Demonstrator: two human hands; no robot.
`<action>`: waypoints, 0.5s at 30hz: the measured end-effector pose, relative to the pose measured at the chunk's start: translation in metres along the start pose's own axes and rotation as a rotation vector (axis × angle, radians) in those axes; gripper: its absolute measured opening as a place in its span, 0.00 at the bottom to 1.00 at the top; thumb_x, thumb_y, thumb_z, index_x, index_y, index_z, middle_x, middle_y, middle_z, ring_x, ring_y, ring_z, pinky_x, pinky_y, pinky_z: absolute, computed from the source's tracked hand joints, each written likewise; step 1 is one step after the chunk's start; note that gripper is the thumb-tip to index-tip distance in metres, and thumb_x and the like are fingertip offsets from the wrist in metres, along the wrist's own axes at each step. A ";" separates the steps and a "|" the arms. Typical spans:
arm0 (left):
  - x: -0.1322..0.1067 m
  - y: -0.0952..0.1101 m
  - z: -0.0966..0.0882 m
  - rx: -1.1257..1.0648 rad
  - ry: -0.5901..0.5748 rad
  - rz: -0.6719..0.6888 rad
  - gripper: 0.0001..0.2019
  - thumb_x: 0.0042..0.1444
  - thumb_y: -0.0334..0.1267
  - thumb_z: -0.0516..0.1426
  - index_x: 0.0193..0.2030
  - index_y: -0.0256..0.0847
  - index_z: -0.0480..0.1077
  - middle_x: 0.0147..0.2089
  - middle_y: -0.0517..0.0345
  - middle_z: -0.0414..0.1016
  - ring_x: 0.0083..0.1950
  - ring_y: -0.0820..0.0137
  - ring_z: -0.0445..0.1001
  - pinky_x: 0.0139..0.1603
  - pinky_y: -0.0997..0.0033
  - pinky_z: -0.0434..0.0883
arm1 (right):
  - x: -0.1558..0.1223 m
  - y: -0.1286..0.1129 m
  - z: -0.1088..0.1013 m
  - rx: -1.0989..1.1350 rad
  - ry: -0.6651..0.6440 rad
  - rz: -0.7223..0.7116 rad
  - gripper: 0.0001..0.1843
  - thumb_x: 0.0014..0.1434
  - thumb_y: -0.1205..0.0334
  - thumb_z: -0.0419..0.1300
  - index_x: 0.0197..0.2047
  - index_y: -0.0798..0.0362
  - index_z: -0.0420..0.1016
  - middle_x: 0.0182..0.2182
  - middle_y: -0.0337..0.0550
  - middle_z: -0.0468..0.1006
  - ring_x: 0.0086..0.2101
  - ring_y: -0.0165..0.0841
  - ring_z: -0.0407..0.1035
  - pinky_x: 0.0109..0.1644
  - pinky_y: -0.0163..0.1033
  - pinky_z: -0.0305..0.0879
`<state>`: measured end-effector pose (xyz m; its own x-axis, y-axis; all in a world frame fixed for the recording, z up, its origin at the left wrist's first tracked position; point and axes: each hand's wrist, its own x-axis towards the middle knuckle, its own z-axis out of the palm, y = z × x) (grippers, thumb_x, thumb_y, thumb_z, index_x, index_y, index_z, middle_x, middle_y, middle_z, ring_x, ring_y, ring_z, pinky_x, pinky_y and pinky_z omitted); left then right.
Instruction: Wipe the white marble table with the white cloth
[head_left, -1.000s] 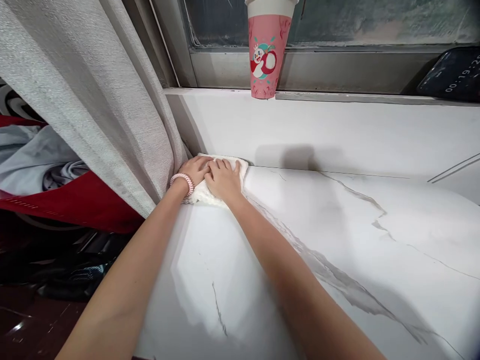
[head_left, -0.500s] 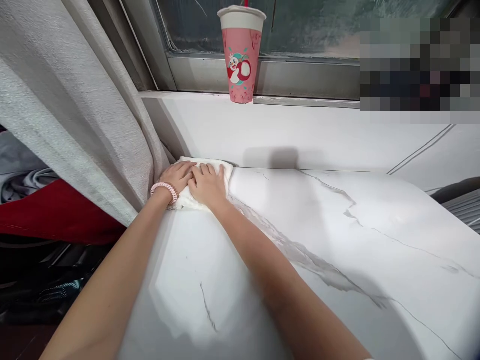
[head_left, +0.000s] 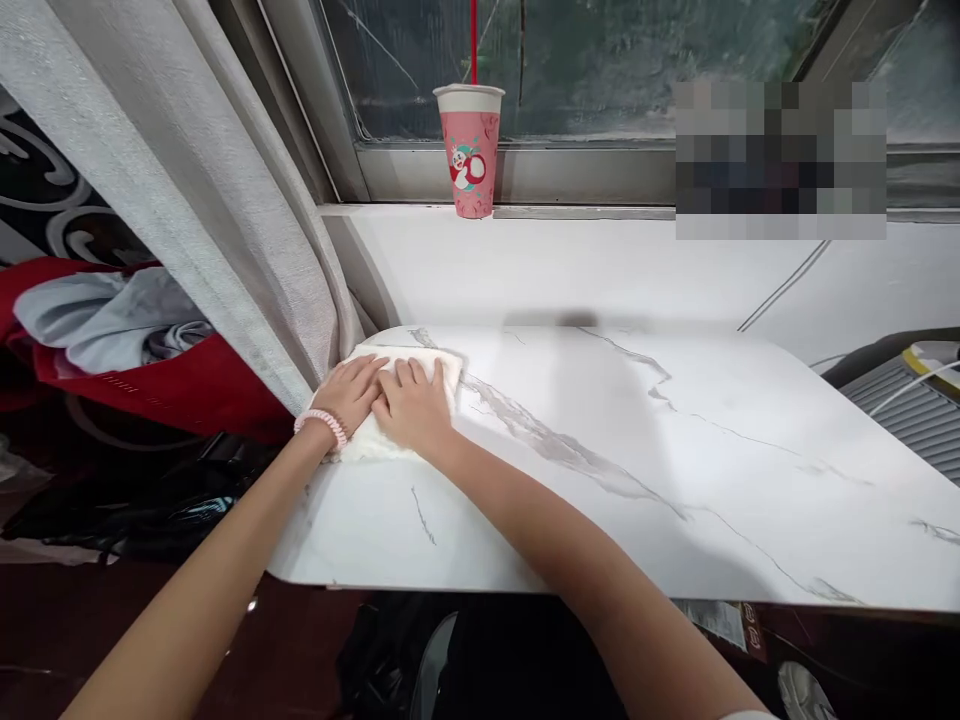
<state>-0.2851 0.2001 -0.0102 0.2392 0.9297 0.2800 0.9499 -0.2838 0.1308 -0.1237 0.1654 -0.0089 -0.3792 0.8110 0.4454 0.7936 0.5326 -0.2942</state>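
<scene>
The person is reaching across a white marble-patterned table point(head_left: 637, 480) and pressing both hands down on a folded white cloth point(head_left: 444, 368), which is lying at the table's far left corner, right against the grey curtain point(head_left: 225, 200). The left hand point(head_left: 346, 392) is lying flat on the cloth's left part, fingers stretched forward rather than curled, gripping nothing. A pink coiled hair tie point(head_left: 321, 422) is sitting around its wrist. The right hand point(head_left: 409, 405) is resting just beside it, the two touching along the fingers. It too is spread flat with the palm bearing on the cloth, not clenching it. A strip of cloth is showing beyond the fingertips and another by the left wrist. Grey veins are running across the tabletop from the cloth toward the right. Behind the table a white windowsill point(head_left: 600, 265) is carrying a pink paper cup point(head_left: 470, 160) with a red straw point(head_left: 473, 40), standing upright against the window frame, well apart from the hands. To the left, past the curtain, red and grey garments point(head_left: 112, 330) are lying in a heap.
</scene>
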 end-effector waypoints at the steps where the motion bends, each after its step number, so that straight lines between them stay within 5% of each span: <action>1: -0.009 0.004 -0.002 0.016 0.001 -0.008 0.26 0.64 0.42 0.40 0.64 0.41 0.64 0.66 0.46 0.65 0.67 0.57 0.62 0.69 0.49 0.55 | -0.007 -0.003 -0.003 0.007 -0.002 -0.012 0.20 0.68 0.59 0.46 0.58 0.56 0.67 0.62 0.55 0.65 0.63 0.46 0.54 0.68 0.65 0.38; 15: -0.118 0.069 -0.022 0.135 0.000 -0.014 0.28 0.64 0.41 0.36 0.65 0.39 0.61 0.67 0.44 0.63 0.69 0.57 0.59 0.69 0.50 0.55 | -0.105 -0.028 -0.052 0.079 -0.075 -0.115 0.24 0.68 0.57 0.46 0.62 0.59 0.65 0.65 0.58 0.62 0.65 0.52 0.52 0.68 0.68 0.39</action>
<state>-0.2525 0.0658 -0.0137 0.2258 0.9333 0.2792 0.9716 -0.2367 0.0056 -0.0815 0.0527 -0.0031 -0.5023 0.7578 0.4165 0.7042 0.6380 -0.3116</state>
